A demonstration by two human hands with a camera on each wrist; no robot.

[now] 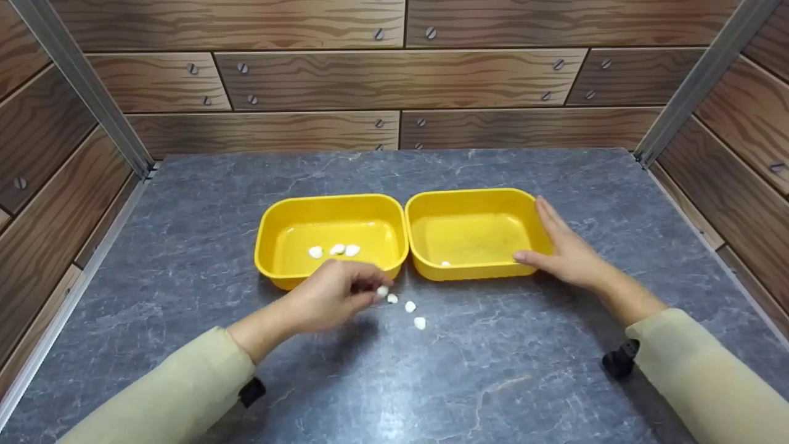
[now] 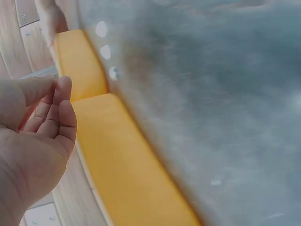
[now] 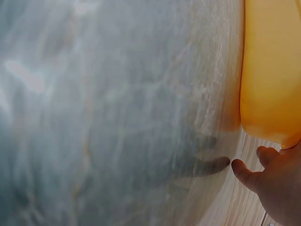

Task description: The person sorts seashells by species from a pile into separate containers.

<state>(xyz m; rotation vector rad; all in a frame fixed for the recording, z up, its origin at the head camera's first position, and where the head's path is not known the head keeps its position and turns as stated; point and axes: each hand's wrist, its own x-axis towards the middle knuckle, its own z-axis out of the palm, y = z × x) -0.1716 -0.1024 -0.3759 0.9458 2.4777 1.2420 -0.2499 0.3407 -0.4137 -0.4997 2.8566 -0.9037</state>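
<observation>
Pinches a small white stone (image 1: 383, 290) between thumb and fingers of the left hand (image 1: 333, 296), by the front right corner of the left yellow box (image 1: 333, 213) with its few stones (image 1: 352, 250) and near three loose stones (image 1: 410, 306) on the table (image 1: 493, 357). Rests the right hand (image 1: 567, 253), fingers straight, against the right yellow box (image 1: 474, 272) with its single stone (image 1: 445, 263), partly hidden

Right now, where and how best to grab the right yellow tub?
I'd take the right tub by its right end wall, where the right hand lies, coming from the right, pinching across the rim: the open top bares both faces, while the left end sits close against the left tub.
</observation>
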